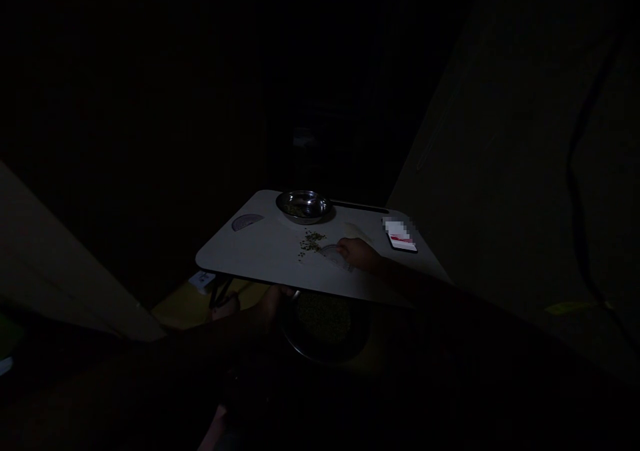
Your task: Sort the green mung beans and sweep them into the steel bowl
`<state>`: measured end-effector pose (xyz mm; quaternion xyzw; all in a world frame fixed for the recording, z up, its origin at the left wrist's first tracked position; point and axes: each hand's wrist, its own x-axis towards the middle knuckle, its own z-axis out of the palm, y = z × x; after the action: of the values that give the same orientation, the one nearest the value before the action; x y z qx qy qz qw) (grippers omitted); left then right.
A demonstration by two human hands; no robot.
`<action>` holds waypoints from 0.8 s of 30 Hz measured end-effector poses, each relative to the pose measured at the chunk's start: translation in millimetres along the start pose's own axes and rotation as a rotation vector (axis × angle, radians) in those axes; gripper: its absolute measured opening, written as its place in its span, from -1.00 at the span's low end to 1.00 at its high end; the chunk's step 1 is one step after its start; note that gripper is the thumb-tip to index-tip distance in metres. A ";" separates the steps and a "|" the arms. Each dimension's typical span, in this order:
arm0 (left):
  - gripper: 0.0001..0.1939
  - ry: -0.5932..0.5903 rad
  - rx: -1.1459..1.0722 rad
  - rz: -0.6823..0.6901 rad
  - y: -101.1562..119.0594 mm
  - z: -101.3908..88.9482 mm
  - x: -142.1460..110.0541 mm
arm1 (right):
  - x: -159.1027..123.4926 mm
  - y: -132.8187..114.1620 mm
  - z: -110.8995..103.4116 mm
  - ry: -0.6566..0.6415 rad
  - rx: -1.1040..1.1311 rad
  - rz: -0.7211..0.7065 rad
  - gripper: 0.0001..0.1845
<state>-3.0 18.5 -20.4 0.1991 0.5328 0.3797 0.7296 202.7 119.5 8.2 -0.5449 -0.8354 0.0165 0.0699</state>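
At the far left of the pale folding lap table [223, 259] lies a flat purplish half-round piece [245, 221], too dim for us to name more closely. Our left hand [270, 306] sits low at the table's near edge, and we cannot tell whether it is relaxed, clenched or gripping. Below the table, just to its right, a dark metal plate [325, 352] holds a heap of green grains [323, 317]. A steel bowl [303, 204] stands at the table's far edge, with some grains inside. A loose scatter of green beans [311, 243] runs slantwise from below the bowl toward our near left. It lies just left of our right hand [357, 254], much nearer that hand than the left. The right hand rests with its fingers lightly curled on a clear round lid [333, 257], though we cannot tell whether it grasps it. Further right lies a phone [403, 243].
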 end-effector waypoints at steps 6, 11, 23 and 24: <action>-0.95 -0.046 0.011 -0.021 -1.3 -2.0 3.8 | -3.6 2.7 -0.5 -0.012 0.018 -0.010 -0.70; -0.95 0.008 0.013 -0.021 -2.1 -3.2 6.5 | -5.7 1.7 -2.3 -0.021 0.054 -0.022 -0.72; -0.94 0.001 0.010 -0.018 -0.1 -2.9 -0.6 | -1.0 10.3 5.7 0.009 0.128 -0.078 -0.74; -0.94 0.000 0.009 -0.020 -0.2 -2.8 -1.0 | -1.3 10.7 5.3 0.009 0.129 -0.080 -0.74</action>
<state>-5.7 17.4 -21.0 0.1972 0.5364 0.3698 0.7325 212.3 122.9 1.7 -0.5057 -0.8533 0.0652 0.1093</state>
